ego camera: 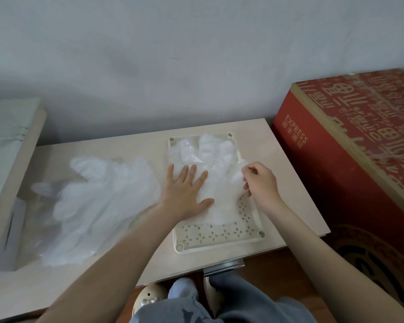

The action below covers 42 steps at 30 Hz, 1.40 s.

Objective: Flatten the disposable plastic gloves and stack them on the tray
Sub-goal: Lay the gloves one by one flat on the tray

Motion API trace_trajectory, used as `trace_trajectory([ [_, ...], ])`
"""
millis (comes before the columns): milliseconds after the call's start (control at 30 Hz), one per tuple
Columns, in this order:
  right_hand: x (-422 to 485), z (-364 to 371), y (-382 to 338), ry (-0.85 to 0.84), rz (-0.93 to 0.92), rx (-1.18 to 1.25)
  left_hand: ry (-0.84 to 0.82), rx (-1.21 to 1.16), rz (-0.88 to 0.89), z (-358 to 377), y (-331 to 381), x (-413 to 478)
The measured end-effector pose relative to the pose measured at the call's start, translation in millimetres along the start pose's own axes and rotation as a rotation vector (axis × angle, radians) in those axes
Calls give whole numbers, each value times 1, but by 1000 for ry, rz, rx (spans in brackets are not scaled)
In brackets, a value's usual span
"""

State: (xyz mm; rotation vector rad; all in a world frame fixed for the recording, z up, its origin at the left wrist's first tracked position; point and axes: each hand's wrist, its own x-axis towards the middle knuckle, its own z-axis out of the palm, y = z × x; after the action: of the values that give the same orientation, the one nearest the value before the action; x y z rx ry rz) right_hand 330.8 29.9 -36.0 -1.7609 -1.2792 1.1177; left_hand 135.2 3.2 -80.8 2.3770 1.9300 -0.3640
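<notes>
Seen from above, a pale wooden table [287, 173] stands against a plain grey-white wall [173, 54]. On the table's left side lies a loose heap of gloves [96, 206], thin, see-through and crumpled, spreading toward the left edge. Just right of the heap sits a cream plastic tray [219, 238], rectangular, with small diamond-shaped cut-outs in its base and a round socket in each corner. A glove stack [208, 150] lies in the tray with its fingers pointing toward the wall; it covers the far and middle parts and leaves the near end bare. The left hand [187, 190] lies flat on the left side of the stack, fingers straight and spread, pressing down. The right hand [261, 183] is apart from it, at the tray's right rim, fingers curled and pinching the right edge of the plastic. Right of the table, touching or nearly touching its far corner, stands a large red cardboard box [350, 141] with gold characters and the word EXPRESS. At the bottom, legs in blue jeans [231, 304] show above a brown wooden floor [273, 269].
</notes>
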Motion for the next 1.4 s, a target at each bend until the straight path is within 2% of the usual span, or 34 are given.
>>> trace_trajectory([
  [133,8,-7,-2,128,-71,-96,20,8,7,0,0,0],
  [233,13,-7,-9,195,-261,-305,49,6,12,1,-1,0],
  [333,24,9,-18,53,-432,-481,64,10,9,1,-2,1],
  [433,34,36,-22,-104,-464,-624,76,-1,-23,-6,-2,1],
  [600,43,65,-31,-26,-519,-642,328,-74,-122,-11,-14,4],
  [733,49,74,-35,-102,-500,-855,299,-125,-109,-5,-20,5],
  [833,53,78,-34,-182,-452,-764,212,-131,-97,-3,-21,3],
  [933,57,81,-31,-179,-424,-644,109,-156,-114,-4,-21,3],
  [1167,55,78,-30,-187,-344,-273,79,-136,-156,-4,-14,1],
  [1400,62,78,-20,-33,-391,-390,119,-119,-233,-12,-8,0],
])
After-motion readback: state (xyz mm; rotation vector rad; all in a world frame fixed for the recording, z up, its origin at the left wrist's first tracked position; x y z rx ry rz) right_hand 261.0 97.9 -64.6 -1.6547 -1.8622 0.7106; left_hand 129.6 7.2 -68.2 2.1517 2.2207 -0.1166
